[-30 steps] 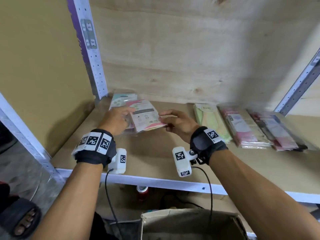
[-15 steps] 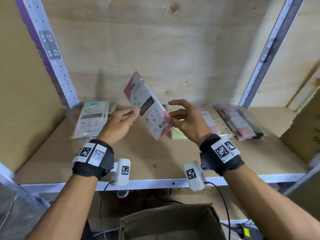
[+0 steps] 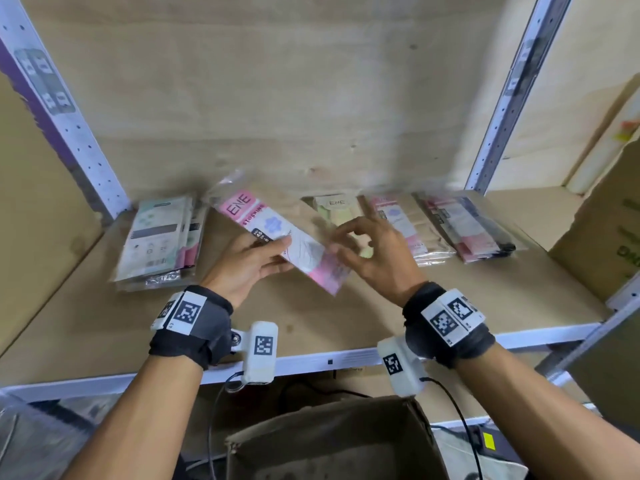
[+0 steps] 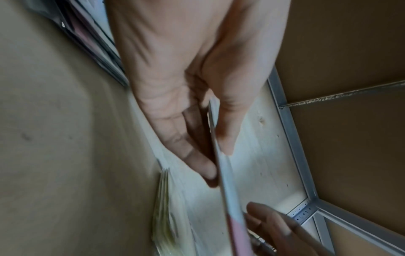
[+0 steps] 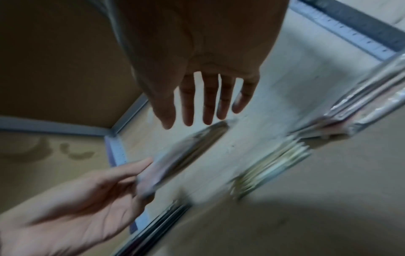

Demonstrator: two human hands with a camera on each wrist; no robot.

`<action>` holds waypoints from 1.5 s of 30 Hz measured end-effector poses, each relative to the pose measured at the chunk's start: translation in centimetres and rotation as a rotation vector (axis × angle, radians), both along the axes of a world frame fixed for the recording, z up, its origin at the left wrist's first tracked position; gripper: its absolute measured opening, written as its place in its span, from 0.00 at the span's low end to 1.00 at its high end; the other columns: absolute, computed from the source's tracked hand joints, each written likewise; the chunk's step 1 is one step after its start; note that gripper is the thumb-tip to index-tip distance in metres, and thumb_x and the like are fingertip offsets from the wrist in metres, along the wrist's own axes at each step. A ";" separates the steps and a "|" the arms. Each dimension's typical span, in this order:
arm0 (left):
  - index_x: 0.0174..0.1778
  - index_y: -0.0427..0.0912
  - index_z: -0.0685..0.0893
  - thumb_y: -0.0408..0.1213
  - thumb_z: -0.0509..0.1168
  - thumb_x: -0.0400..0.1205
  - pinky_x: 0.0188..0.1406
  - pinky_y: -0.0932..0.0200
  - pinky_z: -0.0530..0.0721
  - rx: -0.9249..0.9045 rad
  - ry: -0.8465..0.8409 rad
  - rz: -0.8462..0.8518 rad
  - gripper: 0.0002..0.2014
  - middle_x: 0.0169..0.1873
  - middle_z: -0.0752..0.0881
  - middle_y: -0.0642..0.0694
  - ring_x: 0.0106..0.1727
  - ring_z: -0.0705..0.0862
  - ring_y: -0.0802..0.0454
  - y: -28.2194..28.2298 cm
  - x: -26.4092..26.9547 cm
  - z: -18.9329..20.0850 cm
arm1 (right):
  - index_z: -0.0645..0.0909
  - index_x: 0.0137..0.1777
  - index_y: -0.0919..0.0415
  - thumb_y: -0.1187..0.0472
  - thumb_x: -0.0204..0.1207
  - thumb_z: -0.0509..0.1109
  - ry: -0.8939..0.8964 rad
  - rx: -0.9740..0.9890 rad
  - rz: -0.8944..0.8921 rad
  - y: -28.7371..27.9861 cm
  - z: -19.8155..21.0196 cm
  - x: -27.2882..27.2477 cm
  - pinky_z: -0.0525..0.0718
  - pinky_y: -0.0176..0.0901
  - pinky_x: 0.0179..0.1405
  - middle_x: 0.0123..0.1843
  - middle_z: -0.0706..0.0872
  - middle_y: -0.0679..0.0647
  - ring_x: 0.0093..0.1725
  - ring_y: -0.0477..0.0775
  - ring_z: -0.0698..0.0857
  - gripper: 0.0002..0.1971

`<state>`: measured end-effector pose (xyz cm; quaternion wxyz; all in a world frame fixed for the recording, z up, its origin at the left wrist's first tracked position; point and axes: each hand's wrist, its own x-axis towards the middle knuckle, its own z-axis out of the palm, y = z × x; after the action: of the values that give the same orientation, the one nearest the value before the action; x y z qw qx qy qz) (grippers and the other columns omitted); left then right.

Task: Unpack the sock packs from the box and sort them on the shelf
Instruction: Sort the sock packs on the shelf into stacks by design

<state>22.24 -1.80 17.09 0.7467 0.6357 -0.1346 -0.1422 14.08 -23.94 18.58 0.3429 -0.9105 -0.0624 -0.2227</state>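
Note:
My left hand (image 3: 275, 249) pinches a pink ENE sock pack (image 3: 294, 247) between thumb and fingers and holds it tilted above the plywood shelf (image 3: 311, 323). The left wrist view shows the pack (image 4: 225, 181) edge-on in that pinch. My right hand (image 3: 349, 237) hovers just right of the pack, holding nothing. Its fingers (image 5: 206, 104) are straight and spread in the right wrist view, apart from the pack (image 5: 186, 154). The open cardboard box (image 3: 329, 441) stands below the shelf's front edge.
Sorted stacks lie along the back of the shelf: teal packs (image 3: 159, 237) at the left, green packs (image 3: 334, 209), pink packs (image 3: 401, 226) and dark-and-pink packs (image 3: 467, 230) to the right. Another cardboard box (image 3: 606, 220) stands at the shelf's right end. Perforated steel posts (image 3: 502, 109) flank the bay.
The pack rose from over the teal stack, was turned from its back to its ENE front, and moved right. My right hand let go of it and spread its fingers.

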 end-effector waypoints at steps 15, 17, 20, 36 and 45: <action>0.56 0.44 0.90 0.46 0.76 0.79 0.49 0.51 0.87 -0.054 -0.086 0.376 0.14 0.48 0.93 0.48 0.47 0.91 0.49 2.1 2.8 -0.6 | 0.88 0.56 0.55 0.54 0.81 0.73 0.474 0.429 0.123 -4.7 -2.2 0.0 0.84 0.59 0.65 0.51 0.93 0.60 0.58 0.64 0.89 0.08; 0.53 0.49 0.92 0.50 0.76 0.78 0.46 0.54 0.87 0.103 -0.148 0.334 0.12 0.47 0.94 0.45 0.45 0.91 0.48 2.5 2.8 -0.7 | 0.88 0.56 0.53 0.54 0.81 0.72 0.454 0.390 0.111 -4.8 -2.2 -0.1 0.83 0.63 0.65 0.51 0.92 0.60 0.57 0.64 0.89 0.08; 0.42 0.53 0.92 0.48 0.72 0.83 0.31 0.65 0.85 0.244 -0.204 0.297 0.07 0.37 0.93 0.49 0.33 0.89 0.57 2.4 2.5 -0.8 | 0.89 0.55 0.54 0.54 0.81 0.72 0.437 0.391 0.108 -4.7 -2.0 -0.2 0.83 0.65 0.65 0.51 0.93 0.59 0.56 0.63 0.89 0.08; 0.28 0.56 0.86 0.55 0.70 0.82 0.28 0.60 0.86 -0.044 -0.109 0.323 0.17 0.27 0.85 0.56 0.29 0.88 0.56 2.2 1.3 0.8 | 0.86 0.56 0.60 0.57 0.83 0.70 0.412 0.462 0.158 -4.1 -1.7 -0.6 0.83 0.65 0.66 0.54 0.92 0.60 0.58 0.63 0.89 0.08; 0.35 0.52 0.77 0.60 0.64 0.83 0.37 0.53 0.76 -0.216 0.103 0.139 0.18 0.32 0.78 0.48 0.33 0.81 0.49 1.0 -0.5 1.8 | 0.85 0.58 0.64 0.57 0.82 0.72 0.414 0.521 0.212 -4.3 -1.8 -0.6 0.83 0.64 0.65 0.56 0.92 0.61 0.60 0.64 0.88 0.11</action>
<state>21.70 -0.76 18.91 0.8248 0.5512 -0.0661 -0.1072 13.43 -28.27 16.75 0.5903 -0.8067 -0.0266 -0.0048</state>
